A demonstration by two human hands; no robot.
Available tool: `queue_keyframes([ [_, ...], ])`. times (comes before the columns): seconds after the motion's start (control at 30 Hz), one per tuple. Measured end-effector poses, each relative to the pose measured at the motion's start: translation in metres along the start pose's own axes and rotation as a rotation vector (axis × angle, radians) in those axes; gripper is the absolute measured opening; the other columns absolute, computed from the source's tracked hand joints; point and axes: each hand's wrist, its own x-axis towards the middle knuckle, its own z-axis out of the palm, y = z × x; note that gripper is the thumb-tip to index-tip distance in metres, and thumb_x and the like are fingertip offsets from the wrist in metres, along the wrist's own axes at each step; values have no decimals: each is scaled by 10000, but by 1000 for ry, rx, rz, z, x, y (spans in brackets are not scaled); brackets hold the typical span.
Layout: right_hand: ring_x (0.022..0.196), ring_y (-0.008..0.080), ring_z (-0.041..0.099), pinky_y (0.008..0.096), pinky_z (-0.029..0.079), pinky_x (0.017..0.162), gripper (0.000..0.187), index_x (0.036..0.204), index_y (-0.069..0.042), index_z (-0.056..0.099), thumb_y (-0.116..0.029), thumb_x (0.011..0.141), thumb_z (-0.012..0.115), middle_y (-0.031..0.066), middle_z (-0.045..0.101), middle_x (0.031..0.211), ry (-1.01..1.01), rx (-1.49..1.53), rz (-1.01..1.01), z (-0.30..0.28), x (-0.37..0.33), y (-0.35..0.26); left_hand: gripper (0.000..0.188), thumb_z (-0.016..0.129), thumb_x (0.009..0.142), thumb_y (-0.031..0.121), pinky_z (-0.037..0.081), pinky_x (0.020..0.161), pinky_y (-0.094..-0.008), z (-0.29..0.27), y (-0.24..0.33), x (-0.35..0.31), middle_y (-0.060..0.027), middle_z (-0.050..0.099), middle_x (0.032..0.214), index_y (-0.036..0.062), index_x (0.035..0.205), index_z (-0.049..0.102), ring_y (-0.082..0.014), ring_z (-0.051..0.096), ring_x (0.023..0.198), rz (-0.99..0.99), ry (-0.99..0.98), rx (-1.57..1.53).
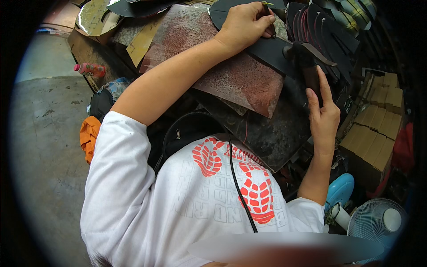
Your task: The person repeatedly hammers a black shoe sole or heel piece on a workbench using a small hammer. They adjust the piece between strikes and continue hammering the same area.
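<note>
The left hand (244, 24) is pinching a slim pen-like tool (268, 4) over a flat black sheet (271, 52) at the far edge of a mottled red-grey slab (242, 86), apparently marking. The right hand (324, 107) is holding thumb and forefinger apart beside a dark hammer-like tool (308, 71), grip unclear; the next stroke probably requires steadying the sheet.

Matt black sheet (269, 54), rough board (251, 86)

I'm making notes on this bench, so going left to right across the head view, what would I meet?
Pink-capped bottle, yellow flat piece, left hand, right hand, stacked tan boxes.
</note>
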Motion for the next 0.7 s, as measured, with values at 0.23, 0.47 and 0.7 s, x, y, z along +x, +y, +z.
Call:
queue_keyframes([
  [0.23,1014,260,732,366,563,819,504,1460,-266,537,-305,973,664,163,721,1172,-29,114,-65,4,-4,13,175,651,950,102,536,589,-298,1,7,-1,-107,690,709,-41,858,610,-147,677,622,59,-34,24],
  [0.47,665,169,614,240,513,548,583,1367,4,508,-426,983,595,172,664,946,395,430,-389,-84,2,-48,131,685,898,142,551,655,-366,8,5,1,-127,688,779,22,941,655,-263,685,723,568,6,313],
  [0.7,545,48,434,234,379,496,507,1491,-160,501,-202,1005,639,-10,599,769,12,448,22,-13,1,-16,125,682,882,151,563,673,-393,21,-1,1,-120,693,780,38,933,667,-317,701,750,733,30,492],
])
